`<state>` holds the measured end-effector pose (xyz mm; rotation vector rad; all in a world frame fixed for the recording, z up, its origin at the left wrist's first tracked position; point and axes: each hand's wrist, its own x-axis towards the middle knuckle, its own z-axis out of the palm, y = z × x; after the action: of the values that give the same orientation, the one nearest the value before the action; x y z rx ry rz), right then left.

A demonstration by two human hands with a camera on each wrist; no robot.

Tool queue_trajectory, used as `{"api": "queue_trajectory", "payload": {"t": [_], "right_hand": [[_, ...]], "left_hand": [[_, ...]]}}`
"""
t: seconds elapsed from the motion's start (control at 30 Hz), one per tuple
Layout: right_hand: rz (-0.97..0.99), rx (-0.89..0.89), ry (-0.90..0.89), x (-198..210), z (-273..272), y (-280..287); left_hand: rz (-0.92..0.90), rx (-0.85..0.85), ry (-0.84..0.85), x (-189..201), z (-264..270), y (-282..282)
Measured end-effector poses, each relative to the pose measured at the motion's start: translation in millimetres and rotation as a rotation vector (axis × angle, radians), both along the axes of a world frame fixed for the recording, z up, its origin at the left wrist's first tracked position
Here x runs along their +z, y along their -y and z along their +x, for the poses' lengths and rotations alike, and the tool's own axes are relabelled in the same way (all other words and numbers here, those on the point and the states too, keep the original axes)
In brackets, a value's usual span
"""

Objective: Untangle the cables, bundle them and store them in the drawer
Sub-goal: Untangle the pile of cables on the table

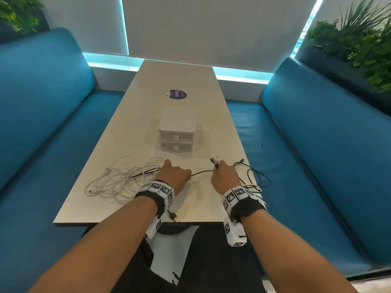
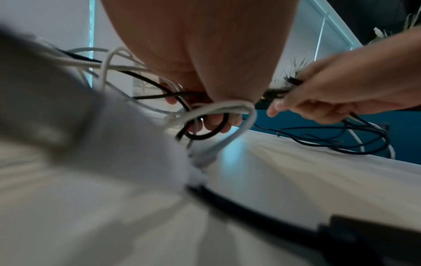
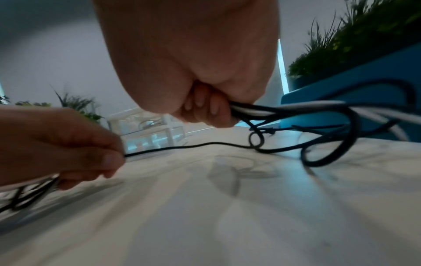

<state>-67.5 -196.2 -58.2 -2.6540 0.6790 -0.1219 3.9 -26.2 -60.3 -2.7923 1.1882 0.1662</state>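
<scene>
1. Nearest you, a black USB plug lies at the near edge of the desk, just beside your left wrist band.
2. Your left hand is curled round white and black strands; in the left wrist view its fingers hook through a white loop and a black loop.
3. Your right hand grips a bunch of black and white cables, with the plug ends sticking up past the knuckles.
4. One black cable runs between your two hands, low over the desk.
5. White cables lie in a loose tangle on the desk left of your left hand.
6. More black cable loops at the right edge of the desk, beside your right wrist.
7. Beyond your hands stands a white two-drawer unit, both drawers closed.
8. Past it a purple round sticker sits on the desk.
9. Blue benches flank the desk on both sides.
</scene>
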Motion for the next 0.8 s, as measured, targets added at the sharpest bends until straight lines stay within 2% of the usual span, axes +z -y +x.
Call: {"api": "queue_trajectory", "payload": {"t": [0.07, 0.17, 0.33, 0.4, 0.47, 0.6, 0.7, 0.8], "right_hand": [[0.036, 0.082, 0.042, 0, 4, -11], [0.106, 0.230, -0.019, -5, 8, -26], [0.212, 0.271, -0.142, -7, 9, -22], [0.181, 0.305, -0.157, -5, 7, -18], [0.089, 0.290, -0.176, -3, 5, -11], [-0.133, 0.114, -0.229, 0, -4, 16], [-0.156, 0.022, -0.192, 1, -10, 22], [-0.117, 0.070, -0.062, 3, -6, 9]], "left_hand": [[0.013, 0.000, -0.003, 2, -4, 7], [0.029, -0.025, 0.011, -1, -7, 14], [-0.053, -0.009, 0.076, -7, -3, 10], [-0.065, -0.010, 0.066, -8, -3, 7], [-0.037, -0.009, 0.060, -7, -3, 3], [0.008, 0.020, 0.029, -4, 1, -9], [0.018, 0.016, 0.041, -5, 2, -6], [0.031, 0.013, 0.032, -5, -4, 5]]}}
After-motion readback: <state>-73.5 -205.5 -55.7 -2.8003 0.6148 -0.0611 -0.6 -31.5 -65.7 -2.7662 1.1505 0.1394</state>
